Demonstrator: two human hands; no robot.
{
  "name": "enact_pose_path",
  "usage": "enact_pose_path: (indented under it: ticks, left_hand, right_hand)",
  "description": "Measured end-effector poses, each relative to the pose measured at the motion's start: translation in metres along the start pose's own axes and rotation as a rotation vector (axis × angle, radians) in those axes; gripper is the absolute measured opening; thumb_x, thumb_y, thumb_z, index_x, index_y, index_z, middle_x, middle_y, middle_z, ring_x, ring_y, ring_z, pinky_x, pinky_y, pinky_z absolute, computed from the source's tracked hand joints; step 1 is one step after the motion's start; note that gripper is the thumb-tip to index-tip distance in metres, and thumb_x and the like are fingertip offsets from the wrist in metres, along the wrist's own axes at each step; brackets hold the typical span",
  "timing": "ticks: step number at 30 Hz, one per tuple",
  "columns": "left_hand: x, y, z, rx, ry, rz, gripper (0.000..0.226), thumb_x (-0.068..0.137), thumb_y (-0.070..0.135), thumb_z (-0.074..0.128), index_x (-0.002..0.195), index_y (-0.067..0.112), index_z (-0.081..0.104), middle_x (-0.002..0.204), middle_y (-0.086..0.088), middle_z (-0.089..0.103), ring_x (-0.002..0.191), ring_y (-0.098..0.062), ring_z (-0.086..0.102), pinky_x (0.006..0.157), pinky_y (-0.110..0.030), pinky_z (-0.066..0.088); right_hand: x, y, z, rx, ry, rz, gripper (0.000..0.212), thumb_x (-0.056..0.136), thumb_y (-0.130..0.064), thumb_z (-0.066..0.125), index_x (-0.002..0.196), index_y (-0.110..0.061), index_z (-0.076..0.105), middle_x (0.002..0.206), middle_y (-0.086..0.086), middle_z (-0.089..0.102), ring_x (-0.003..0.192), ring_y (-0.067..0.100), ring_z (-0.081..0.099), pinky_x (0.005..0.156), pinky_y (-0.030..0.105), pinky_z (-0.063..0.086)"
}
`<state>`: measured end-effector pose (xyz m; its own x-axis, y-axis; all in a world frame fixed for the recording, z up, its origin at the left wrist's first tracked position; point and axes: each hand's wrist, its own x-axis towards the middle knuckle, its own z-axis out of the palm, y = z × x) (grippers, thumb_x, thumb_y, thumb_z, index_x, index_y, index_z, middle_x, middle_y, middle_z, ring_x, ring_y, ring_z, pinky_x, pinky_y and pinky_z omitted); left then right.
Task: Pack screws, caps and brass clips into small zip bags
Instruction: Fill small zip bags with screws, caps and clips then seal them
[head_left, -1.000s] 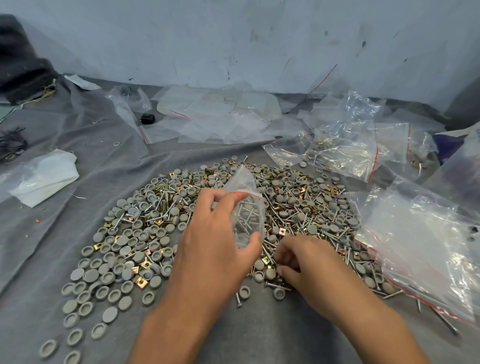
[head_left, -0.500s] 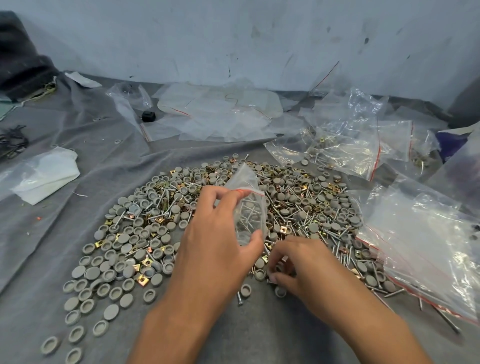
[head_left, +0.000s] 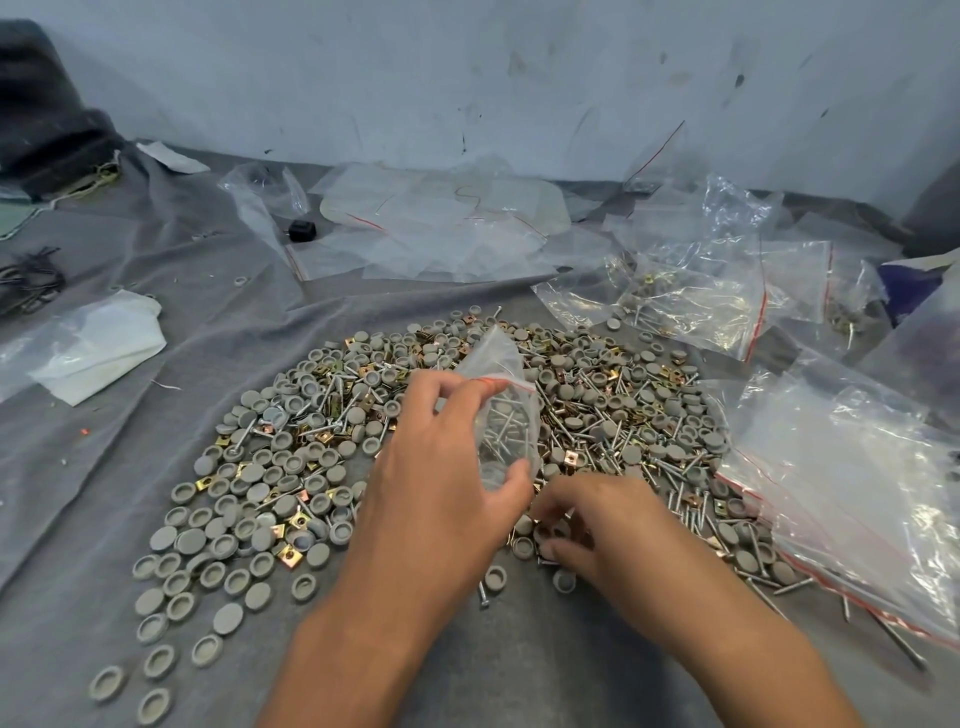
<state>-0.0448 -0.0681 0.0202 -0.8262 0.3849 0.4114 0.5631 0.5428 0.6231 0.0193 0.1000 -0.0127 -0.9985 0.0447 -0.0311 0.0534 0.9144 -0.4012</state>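
**Bag held over the pile**

Caps (head_left: 244, 525) lie spread at left. The left hand (head_left: 441, 483) pinches a small bag (head_left: 506, 410) of screws upright above the pile. The right hand (head_left: 597, 530), fingers curled, picks among caps beside it.

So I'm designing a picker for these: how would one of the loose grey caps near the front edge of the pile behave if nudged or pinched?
Each grey cap is small, shallow and likely plastic, so probably light and easily scattered. They all lie flat on the wrinkled grey cloth, so sliding seems likelier than rolling. The low rim probably makes pinching fiddly.
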Motion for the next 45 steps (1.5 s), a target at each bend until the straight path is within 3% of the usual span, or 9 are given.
enact_pose_path:
  ticks: [4, 9, 14, 21, 24, 27, 32, 37, 45]
  left_hand:
    - [-0.001, -0.001, -0.001, -0.001, -0.001, 0.004, 0.056, 0.081, 0.038, 0.075, 0.133, 0.03, 0.054, 0.113, 0.019, 0.038, 0.096, 0.003, 0.048, 0.089, -0.029, 0.053]
    - [-0.003, 0.0, 0.002, 0.015, -0.035, 0.017, 0.06, 0.082, 0.044, 0.074, 0.134, 0.037, 0.046, 0.115, 0.022, 0.035, 0.094, 0.004, 0.053, 0.083, -0.018, 0.052]
    - [-0.002, 0.003, 0.006, 0.074, -0.077, 0.051, 0.058, 0.076, 0.034, 0.076, 0.129, 0.037, 0.05, 0.114, 0.02, 0.036, 0.085, -0.001, 0.055, 0.069, -0.017, 0.047]
    - [-0.001, 0.003, 0.008, 0.066, -0.082, 0.045, 0.058, 0.081, 0.042, 0.073, 0.134, 0.035, 0.05, 0.114, 0.02, 0.037, 0.088, 0.001, 0.054, 0.065, -0.01, 0.041]
    - [-0.001, 0.001, 0.006, 0.04, -0.068, 0.034, 0.057, 0.082, 0.041, 0.076, 0.133, 0.035, 0.052, 0.114, 0.019, 0.038, 0.089, 0.001, 0.056, 0.072, -0.019, 0.051]
    - [0.0, 0.0, 0.002, 0.002, -0.032, 0.001, 0.057, 0.083, 0.039, 0.074, 0.134, 0.033, 0.052, 0.114, 0.019, 0.038, 0.093, 0.002, 0.054, 0.084, -0.027, 0.056]
    - [-0.001, -0.001, 0.001, 0.001, -0.026, -0.011, 0.056, 0.083, 0.038, 0.074, 0.134, 0.034, 0.051, 0.112, 0.02, 0.036, 0.095, 0.004, 0.048, 0.082, -0.016, 0.046]
    - [-0.002, -0.002, 0.002, 0.018, -0.043, -0.013, 0.059, 0.083, 0.041, 0.074, 0.136, 0.036, 0.049, 0.112, 0.023, 0.035, 0.106, 0.018, 0.043, 0.065, 0.0, 0.036]
    - [-0.003, 0.0, 0.003, 0.006, -0.034, -0.01, 0.06, 0.084, 0.041, 0.073, 0.138, 0.035, 0.049, 0.114, 0.019, 0.037, 0.101, 0.011, 0.047, 0.084, -0.014, 0.045]
  right_hand:
    - [0.001, 0.0, -0.009, 0.142, 0.113, 0.034, 0.017, 0.088, -0.032, 0.077, 0.101, -0.038, 0.067, 0.09, -0.021, 0.066, 0.087, -0.003, 0.062, 0.077, 0.012, 0.047]
    - [-0.009, -0.023, -0.04, 0.44, 0.568, -0.21, 0.017, 0.086, -0.03, 0.079, 0.101, -0.034, 0.071, 0.094, -0.021, 0.07, 0.087, 0.003, 0.068, 0.071, 0.007, 0.046]
    - [-0.001, -0.04, -0.031, 0.187, 0.582, -0.253, 0.033, 0.077, -0.02, 0.087, 0.105, -0.021, 0.071, 0.097, -0.014, 0.066, 0.081, -0.007, 0.059, 0.077, 0.003, 0.039]
    - [0.003, -0.04, -0.033, 0.382, 0.673, -0.177, 0.033, 0.071, -0.02, 0.091, 0.096, -0.023, 0.069, 0.09, -0.015, 0.07, 0.082, -0.003, 0.069, 0.066, 0.01, 0.049]
    - [0.0, -0.034, -0.036, 0.428, 0.706, -0.148, 0.025, 0.079, -0.018, 0.086, 0.093, -0.028, 0.068, 0.086, -0.016, 0.07, 0.085, 0.005, 0.071, 0.068, 0.015, 0.052]
    - [-0.001, -0.018, -0.035, 0.354, 0.573, -0.014, 0.023, 0.082, -0.019, 0.082, 0.087, -0.034, 0.065, 0.081, -0.019, 0.068, 0.084, -0.001, 0.065, 0.068, 0.006, 0.045]
    - [-0.007, 0.004, -0.02, 0.014, -0.099, 0.227, 0.019, 0.083, -0.044, 0.079, 0.091, -0.037, 0.064, 0.087, -0.019, 0.063, 0.079, -0.001, 0.06, 0.073, 0.024, 0.051]
    - [-0.004, -0.005, -0.014, -0.091, -0.055, 0.223, 0.021, 0.084, -0.05, 0.076, 0.093, -0.038, 0.061, 0.082, -0.021, 0.062, 0.078, -0.003, 0.056, 0.063, 0.026, 0.045]
    - [-0.005, -0.005, -0.008, 0.082, -0.08, 0.22, 0.022, 0.083, -0.027, 0.081, 0.094, -0.032, 0.063, 0.081, -0.016, 0.065, 0.077, -0.002, 0.061, 0.075, 0.028, 0.054]
